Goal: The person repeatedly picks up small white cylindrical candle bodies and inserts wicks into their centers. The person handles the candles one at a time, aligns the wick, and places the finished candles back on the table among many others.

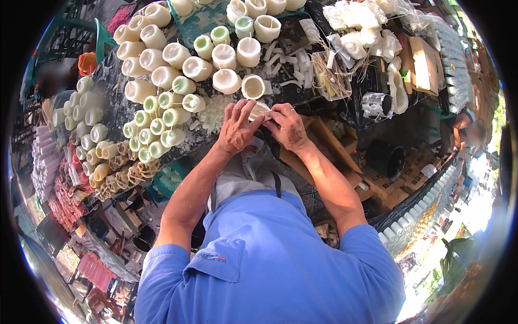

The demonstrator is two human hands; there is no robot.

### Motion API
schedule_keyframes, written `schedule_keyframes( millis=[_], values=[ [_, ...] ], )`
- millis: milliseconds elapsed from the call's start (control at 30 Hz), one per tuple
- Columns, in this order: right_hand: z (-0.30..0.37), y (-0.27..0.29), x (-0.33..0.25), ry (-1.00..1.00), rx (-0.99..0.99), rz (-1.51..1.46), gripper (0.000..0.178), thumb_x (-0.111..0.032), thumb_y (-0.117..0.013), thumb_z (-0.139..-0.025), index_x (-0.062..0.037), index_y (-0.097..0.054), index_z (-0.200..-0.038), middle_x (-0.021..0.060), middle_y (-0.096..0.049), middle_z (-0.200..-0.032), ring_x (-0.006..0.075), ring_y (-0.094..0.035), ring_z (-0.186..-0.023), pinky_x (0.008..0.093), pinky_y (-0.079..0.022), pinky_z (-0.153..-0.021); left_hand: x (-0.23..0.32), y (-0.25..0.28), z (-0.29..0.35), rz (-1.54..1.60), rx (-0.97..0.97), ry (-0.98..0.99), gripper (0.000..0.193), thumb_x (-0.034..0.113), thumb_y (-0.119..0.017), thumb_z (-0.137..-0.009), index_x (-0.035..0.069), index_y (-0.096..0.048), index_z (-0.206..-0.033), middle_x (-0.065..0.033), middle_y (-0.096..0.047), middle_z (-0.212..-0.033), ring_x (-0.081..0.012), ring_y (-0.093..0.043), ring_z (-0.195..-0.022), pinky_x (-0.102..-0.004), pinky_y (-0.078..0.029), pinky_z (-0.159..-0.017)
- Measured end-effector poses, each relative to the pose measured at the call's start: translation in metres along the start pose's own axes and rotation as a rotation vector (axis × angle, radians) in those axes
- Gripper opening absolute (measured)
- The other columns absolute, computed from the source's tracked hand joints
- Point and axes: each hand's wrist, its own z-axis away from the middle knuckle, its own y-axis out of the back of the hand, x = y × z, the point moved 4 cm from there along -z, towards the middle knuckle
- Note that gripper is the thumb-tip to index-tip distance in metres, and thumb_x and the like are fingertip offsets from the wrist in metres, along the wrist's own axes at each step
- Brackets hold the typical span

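At the near edge of the work table, both my hands hold a cream wax candle (259, 110), its pale hollow top tilted toward me. My left hand (236, 127) is closed around its left side. On the opposite side my right hand (287, 127) pinches the rim with thumb and fingers. Part of the candle is hidden by the fingers. Just beyond them stands another hollow cream candle (253, 87). Pale wax shavings (215, 112) lie to the left of my left hand, beside a group of pale green candles (174, 117).
Rows of cream candles (152, 59) cover the table's left part. A bundle of wicks (330, 75), white wax chunks (353, 16) and a metal can (376, 105) lie to the right. Below are cardboard boxes (402, 181) and a black bucket (386, 160). Another person (463, 125) is at far right.
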Motion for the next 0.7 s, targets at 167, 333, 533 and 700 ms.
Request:
schedule_keyframes(
  millis=[167,333,533,700],
  values=[
    [0.001,-0.001,-0.010,0.080,0.028,0.136,0.018,-0.010,-0.086,-0.084,-0.0076,-0.079,-0.101,0.0079,-0.067,-0.106,0.0300,-0.065,-0.099,0.0405,-0.057,-0.085,-0.004,0.011,0.005,0.087,0.052,0.108,0.048,0.013,-0.080,-0.082,0.018,-0.075,-0.129,-0.0158,-0.054,-0.147,-0.0377,-0.052,-0.137,-0.0553,-0.043,-0.112],
    [0.002,-0.003,-0.010,0.100,0.022,0.188,0.033,-0.013,-0.092,-0.080,-0.0051,-0.078,-0.109,0.0089,-0.069,-0.110,0.0320,-0.068,-0.097,0.0429,-0.058,-0.089,-0.026,0.011,0.026,0.476,0.044,0.618,0.059,0.008,-0.087,-0.084,0.011,-0.067,-0.139,-0.0161,-0.062,-0.137,-0.0360,-0.062,-0.126,-0.0471,-0.054,-0.102],
    [0.012,-0.019,-0.004,-0.380,0.043,-0.174,0.061,-0.015,-0.097,-0.079,0.0040,-0.068,-0.129,0.0164,-0.073,-0.121,0.0283,-0.074,-0.097,0.0379,-0.064,-0.081,-0.048,0.002,0.012,0.699,-0.062,0.549,0.066,0.010,-0.086,-0.087,0.010,-0.061,-0.149,-0.0139,-0.064,-0.149,-0.0358,-0.064,-0.129,-0.0453,-0.057,-0.102],
    [0.005,-0.030,-0.003,-0.270,0.064,-0.193,0.058,-0.013,-0.095,-0.081,0.0036,-0.067,-0.129,0.0183,-0.072,-0.119,0.0307,-0.075,-0.095,0.0382,-0.064,-0.074,-0.060,-0.001,0.004,0.754,-0.162,0.492,0.056,0.008,-0.084,-0.088,0.007,-0.067,-0.141,-0.0145,-0.067,-0.145,-0.0384,-0.061,-0.135,-0.0462,-0.054,-0.110]
  ],
)
